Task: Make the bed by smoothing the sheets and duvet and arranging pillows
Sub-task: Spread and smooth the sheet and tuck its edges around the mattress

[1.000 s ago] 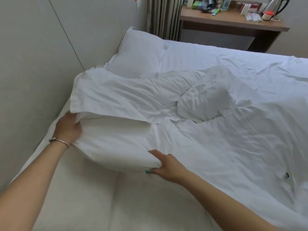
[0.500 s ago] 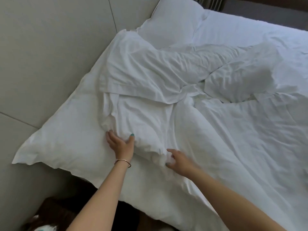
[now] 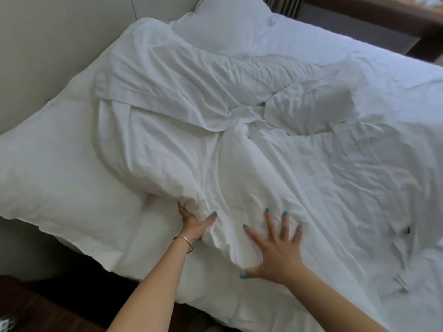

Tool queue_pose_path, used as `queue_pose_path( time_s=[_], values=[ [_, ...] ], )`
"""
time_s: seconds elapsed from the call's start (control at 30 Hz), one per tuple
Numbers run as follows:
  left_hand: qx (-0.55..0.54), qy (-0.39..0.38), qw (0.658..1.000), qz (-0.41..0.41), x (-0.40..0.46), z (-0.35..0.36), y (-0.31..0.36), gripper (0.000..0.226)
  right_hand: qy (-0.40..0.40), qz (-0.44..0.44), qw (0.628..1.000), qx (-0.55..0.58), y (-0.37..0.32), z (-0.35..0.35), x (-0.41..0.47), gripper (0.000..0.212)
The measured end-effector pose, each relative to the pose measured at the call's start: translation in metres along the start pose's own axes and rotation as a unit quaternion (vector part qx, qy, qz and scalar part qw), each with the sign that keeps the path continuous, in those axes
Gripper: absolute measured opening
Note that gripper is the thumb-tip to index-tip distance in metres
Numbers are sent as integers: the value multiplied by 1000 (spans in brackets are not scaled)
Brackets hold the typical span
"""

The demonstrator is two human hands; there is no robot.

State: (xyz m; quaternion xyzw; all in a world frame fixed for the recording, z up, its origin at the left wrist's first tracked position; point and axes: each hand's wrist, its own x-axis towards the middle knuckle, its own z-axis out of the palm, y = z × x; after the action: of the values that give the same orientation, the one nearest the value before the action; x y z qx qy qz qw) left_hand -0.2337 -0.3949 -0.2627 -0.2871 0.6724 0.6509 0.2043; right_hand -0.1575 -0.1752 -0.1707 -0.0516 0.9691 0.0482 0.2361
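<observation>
We see the right hand (image 3: pixel 275 250) has let go of the duvet (image 3: pixel 239 164) and now lies flat on it, fingers spread, near the bed's near edge; half a second ago it pinched that fold; the left hand (image 3: pixel 193 222) still grips a bunched fold just beside it; the pillow (image 3: pixel 60 164) lies at the bed's left corner against the wall; smoothing, we judge, has begun.

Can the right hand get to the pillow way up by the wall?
Probably not from here. The right hand lies flat on the duvet near the bed's foot, and the pillow sits at the far end, past the bunched duvet.
</observation>
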Motion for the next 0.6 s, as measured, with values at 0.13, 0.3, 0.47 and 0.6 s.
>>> queue_pose_path(
  time_s=[0.13,0.3,0.47,0.6],
  values=[
    [-15,72,994,76,-7,25,-11,113,39,-75,995,-59,14,34,-20,127],
    [17,188,968,167,-64,10,43,80,90,-74,978,171,43,-6,-19,82],
    [116,305,912,246,-115,-68,156,60,155,-187,824,512,-14,-76,-18,49],
    [73,180,924,330,-110,-122,191,57,129,-68,726,672,-65,-72,0,26]
  ],
)
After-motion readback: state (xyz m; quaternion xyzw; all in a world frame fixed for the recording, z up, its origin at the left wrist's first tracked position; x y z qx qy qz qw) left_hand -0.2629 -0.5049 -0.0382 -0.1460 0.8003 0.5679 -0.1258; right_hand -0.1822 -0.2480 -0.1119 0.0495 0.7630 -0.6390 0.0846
